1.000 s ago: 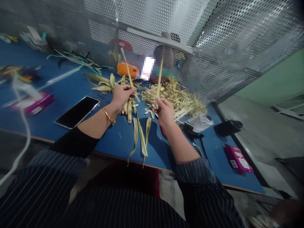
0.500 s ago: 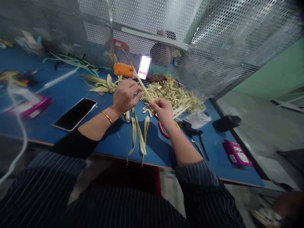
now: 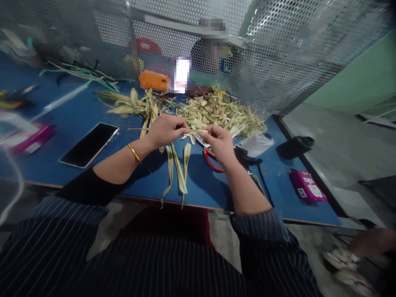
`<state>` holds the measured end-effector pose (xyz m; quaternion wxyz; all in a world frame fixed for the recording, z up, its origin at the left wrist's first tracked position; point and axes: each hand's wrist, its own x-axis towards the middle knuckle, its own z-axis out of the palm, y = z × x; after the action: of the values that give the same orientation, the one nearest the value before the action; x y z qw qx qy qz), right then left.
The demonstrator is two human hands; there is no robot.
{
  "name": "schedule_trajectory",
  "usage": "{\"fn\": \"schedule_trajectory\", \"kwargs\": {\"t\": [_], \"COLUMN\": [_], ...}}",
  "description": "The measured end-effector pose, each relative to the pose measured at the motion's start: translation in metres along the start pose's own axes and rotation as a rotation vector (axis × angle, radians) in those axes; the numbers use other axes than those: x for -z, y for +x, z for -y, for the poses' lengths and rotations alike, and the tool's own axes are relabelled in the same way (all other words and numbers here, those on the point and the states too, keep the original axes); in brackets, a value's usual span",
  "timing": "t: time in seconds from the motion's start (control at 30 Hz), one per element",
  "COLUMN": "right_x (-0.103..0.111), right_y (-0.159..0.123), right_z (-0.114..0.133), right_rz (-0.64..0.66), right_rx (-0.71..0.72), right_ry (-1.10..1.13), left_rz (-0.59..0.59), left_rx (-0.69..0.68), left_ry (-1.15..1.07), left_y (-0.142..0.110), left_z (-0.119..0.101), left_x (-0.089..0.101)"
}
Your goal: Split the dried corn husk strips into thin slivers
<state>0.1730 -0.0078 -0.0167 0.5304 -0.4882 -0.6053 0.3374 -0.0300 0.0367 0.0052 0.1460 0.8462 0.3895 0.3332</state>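
Note:
Between my two hands a dried leaf strip [image 3: 196, 131] is stretched out sideways above the blue table [image 3: 204, 187]. My left hand [image 3: 168, 131] pinches it, and its thin tail sticks out to the left behind that hand. My right hand [image 3: 219, 141] pinches the other end between thumb and fingertips. Below the hands lie several loose leaf strips [image 3: 177, 169], running toward the table's front edge. Red-handled scissors [image 3: 210, 161] rest partly under my right hand. Behind the hands spreads a heap of shredded leaf scraps [image 3: 225, 111].
Left of my arm lies a black phone [image 3: 89, 144]; a lit phone [image 3: 182, 74] stands by an orange packet [image 3: 154, 81]. At right are a white plastic bag [image 3: 256, 144], a black cylinder [image 3: 295, 147] and a magenta packet [image 3: 307, 185]. A perforated metal screen [image 3: 173, 37] borders the back.
One second ago each hand held a strip end upright, apart. My hands have since come together, and the strip has swung from slanting upward to lying level between them. The view has shifted slightly.

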Motion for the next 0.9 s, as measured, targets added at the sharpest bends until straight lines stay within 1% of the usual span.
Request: {"fn": "schedule_trajectory", "kwargs": {"t": [0.07, 0.2, 0.3, 0.4, 0.53, 0.6, 0.67, 0.77, 0.83, 0.9], "right_x": [0.0, 0.0, 0.0, -0.002, -0.003, -0.003, -0.002, -0.001, 0.0, 0.0], "right_y": [0.0, 0.0, -0.001, -0.001, -0.001, -0.001, -0.002, -0.003, -0.003, -0.003], "right_z": [0.0, 0.001, 0.003, 0.001, -0.003, -0.003, 0.0, 0.005, 0.007, 0.007], "right_rz": [-0.011, 0.026, 0.057, 0.022, -0.073, -0.114, -0.142, -0.116, -0.067, -0.064], "right_rx": [-0.015, -0.001, 0.026, 0.052, 0.104, 0.155, 0.215, 0.256, 0.22, 0.185], "right_ry": [0.028, 0.077, 0.101, 0.077, 0.042, -0.006, -0.053, -0.072, -0.057, -0.045], "left_rz": [0.01, -0.009, -0.035, -0.04, -0.047, -0.033, -0.045, -0.115, -0.149, -0.144], "left_rx": [0.044, 0.063, 0.102, 0.116, 0.073, 0.051, 0.015, -0.051, -0.075, -0.077], "left_ry": [-0.081, -0.2, -0.227, -0.211, -0.18, -0.179, -0.15, -0.052, -0.001, 0.003], "left_y": [0.0, 0.001, 0.0, -0.001, -0.001, -0.001, -0.002, -0.003, -0.005, -0.006], "left_z": [-0.001, -0.001, -0.002, -0.005, -0.005, -0.004, -0.005, -0.009, -0.012, -0.015], "left_x": [0.0, -0.002, -0.002, -0.002, -0.002, -0.001, 0.0, 0.001, 0.001, 0.0]}}
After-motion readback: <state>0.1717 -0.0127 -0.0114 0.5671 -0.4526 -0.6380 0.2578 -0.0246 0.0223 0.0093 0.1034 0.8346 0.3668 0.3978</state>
